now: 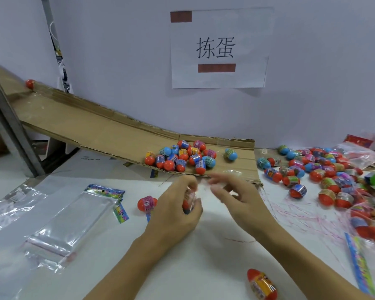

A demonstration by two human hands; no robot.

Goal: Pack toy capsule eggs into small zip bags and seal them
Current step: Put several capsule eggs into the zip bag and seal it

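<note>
Two hands: left grip (178,204) on egg (188,202), ramp edge (225,177) near.

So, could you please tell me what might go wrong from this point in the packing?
1. The left hand grips an egg in a thin clear bag while the right hand works at its mouth; the blurred film could slip from the fingers.
2. The loose egg near the table's front edge might roll off.
3. The egg pile low on the cardboard ramp could roll into the work area.
</note>
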